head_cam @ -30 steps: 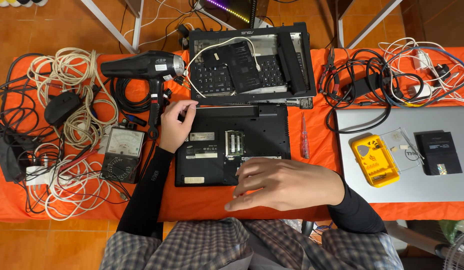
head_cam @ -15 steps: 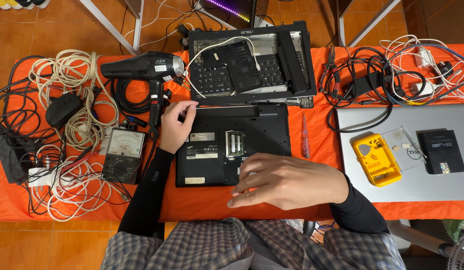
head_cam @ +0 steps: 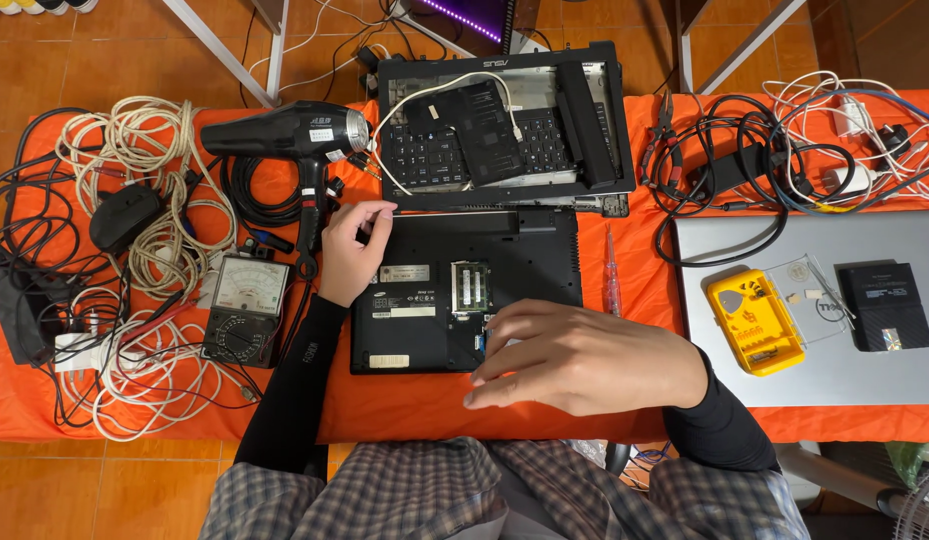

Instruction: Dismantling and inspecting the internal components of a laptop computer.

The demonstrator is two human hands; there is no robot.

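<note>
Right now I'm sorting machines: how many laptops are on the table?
3: upturned black laptop under both hands, dismantled laptop behind it, closed silver laptop at right.

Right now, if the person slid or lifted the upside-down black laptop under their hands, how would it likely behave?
The laptop looks like a stiff slab, so it would likely lift in one piece. Its open memory bay seems fragile. Lying flat on the orange cloth, it should neither roll nor tip, though the cloth might bunch.

Black long sleeves, grey plaid trousers.
</note>
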